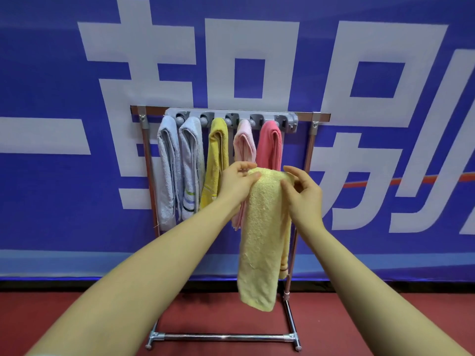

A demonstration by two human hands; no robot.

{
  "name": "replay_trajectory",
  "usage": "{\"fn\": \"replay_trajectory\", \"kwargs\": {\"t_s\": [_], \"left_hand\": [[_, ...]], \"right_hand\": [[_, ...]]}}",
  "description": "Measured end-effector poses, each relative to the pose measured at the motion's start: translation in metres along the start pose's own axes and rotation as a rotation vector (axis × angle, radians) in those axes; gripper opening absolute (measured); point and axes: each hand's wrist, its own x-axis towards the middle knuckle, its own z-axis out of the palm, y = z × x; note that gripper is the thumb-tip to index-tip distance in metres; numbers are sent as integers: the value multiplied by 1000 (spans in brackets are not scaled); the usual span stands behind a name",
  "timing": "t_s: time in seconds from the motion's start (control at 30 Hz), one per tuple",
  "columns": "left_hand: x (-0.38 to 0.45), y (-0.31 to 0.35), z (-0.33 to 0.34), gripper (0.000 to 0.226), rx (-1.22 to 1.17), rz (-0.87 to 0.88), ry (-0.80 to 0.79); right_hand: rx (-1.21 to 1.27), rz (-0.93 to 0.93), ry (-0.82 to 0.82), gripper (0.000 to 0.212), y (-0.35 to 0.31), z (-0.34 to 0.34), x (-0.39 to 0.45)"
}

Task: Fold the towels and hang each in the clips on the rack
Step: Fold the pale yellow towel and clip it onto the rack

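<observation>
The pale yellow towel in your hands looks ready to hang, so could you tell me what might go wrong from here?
1. Both hands, left and right, pinch only the top fold of the pale yellow towel; the loose layers could slip open.
2. Five towels already hang from the clip bar, and the coral towel sits near its right end, so a free clip may be hard to find.
3. The long tail hangs by the rack's right post and might snag.

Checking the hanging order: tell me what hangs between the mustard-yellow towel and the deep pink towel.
Head view: one pale pink terry towel hangs between them.
</observation>
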Motion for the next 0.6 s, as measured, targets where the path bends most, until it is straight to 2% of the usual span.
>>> {"fn": "replay_trajectory", "kwargs": {"t_s": [0.17,0.37,0.47,0.6], "left_hand": [[0,-2,-2,16,7,42,3],[2,0,-6,18,49,85,-10],[4,-1,-10,23,94,91,-16],[7,-1,-13,43,36,0,16]], "right_hand": [[-44,71,-94,41,0,0,3],[-162,58,-81,7,0,2,4],[-47,71,-118,5,-2,3,1],[7,47,-91,7,-7,4,-1]]}}
